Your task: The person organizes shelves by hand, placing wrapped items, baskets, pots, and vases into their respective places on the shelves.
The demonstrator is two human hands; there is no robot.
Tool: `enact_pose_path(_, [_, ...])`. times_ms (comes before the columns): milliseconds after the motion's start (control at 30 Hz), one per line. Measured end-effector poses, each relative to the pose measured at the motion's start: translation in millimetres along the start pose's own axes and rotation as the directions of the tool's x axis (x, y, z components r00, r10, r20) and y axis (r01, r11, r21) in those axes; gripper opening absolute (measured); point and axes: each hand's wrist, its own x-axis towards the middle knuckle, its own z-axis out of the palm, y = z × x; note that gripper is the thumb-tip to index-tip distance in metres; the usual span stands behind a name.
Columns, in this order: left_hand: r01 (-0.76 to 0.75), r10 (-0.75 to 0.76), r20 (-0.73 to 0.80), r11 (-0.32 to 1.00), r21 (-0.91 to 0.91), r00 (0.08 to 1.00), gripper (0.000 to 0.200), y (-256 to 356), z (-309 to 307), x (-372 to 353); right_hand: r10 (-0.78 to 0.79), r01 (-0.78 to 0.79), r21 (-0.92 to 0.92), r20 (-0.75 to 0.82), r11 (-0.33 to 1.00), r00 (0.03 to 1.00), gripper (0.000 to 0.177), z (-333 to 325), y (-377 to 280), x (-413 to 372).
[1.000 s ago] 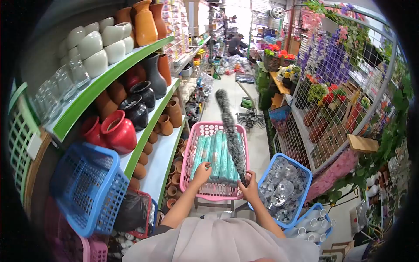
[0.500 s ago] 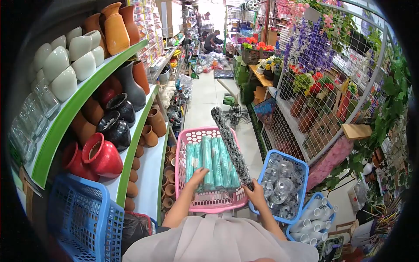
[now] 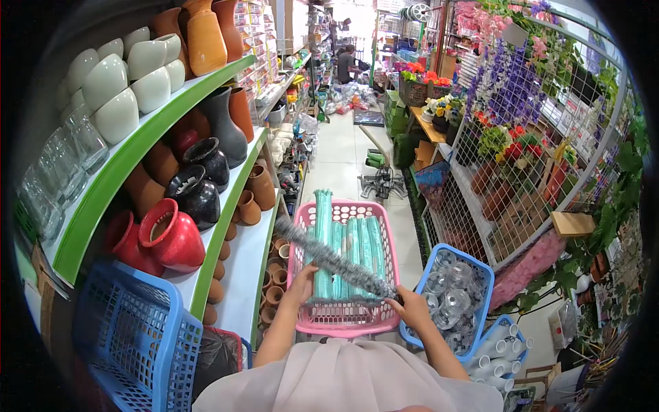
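My right hand (image 3: 414, 307) is closed around the lower end of a long, fluffy grey-and-black stick (image 3: 336, 264), which slants up to the left across the pink basket (image 3: 347, 328). Several long, slim packs in teal plastic wrap (image 3: 362, 240) lie side by side in that basket. One teal pack (image 3: 323, 237) on the left sticks up past the basket's far rim. Its lower part is gripped by my left hand (image 3: 300, 287), whose fingers are partly hidden by the pack.
A blue basket of clear glassware (image 3: 449, 295) stands to the right, with white vases (image 3: 498, 357) beside it. On the left, green-edged shelves (image 3: 213, 261) carry bowls and pots above an upright blue basket (image 3: 147, 336). Metal stands (image 3: 382, 184) lie in the aisle; a person (image 3: 347, 65) sits far back.
The fluffy stick has swung left, from nearly upright to a low slant over the basket. My left hand has raised the leftmost teal pack's far end. The view has shifted slightly.
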Motion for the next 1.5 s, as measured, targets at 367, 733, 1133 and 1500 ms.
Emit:
enact_pose_path(367, [0.168, -0.14, 0.109, 0.93, -0.326, 0.984, 0.062, 27.9, 40.4, -18.8, -0.34, 0.348, -0.175, 0.072, 0.921, 0.938, 0.034, -18.1, 8.1, 10.8])
enact_pose_path(733, [-0.206, 0.165, 0.183, 0.949, 0.238, 0.969, 0.057, -21.5, -13.8, 4.0, -0.287, 0.295, -0.172, 0.068, 0.94, 0.955, 0.031, -14.0, 29.5, 10.6])
enact_pose_path(1133, [0.275, -0.158, 0.33, 0.898, -0.344, 0.93, 0.052, 5.9, 23.7, 0.1, -0.124, 0.104, -0.178, -0.107, 0.979, 0.986, 0.034, -20.6, 37.5, 21.7])
enact_pose_path(1500, [0.155, -0.132, 0.147, 0.976, -0.156, 0.98, 0.056, 9.4, 23.5, -7.6, 0.133, -0.142, -0.06, -0.128, 0.988, 0.983, 0.034, -16.4, 25.7, 23.2])
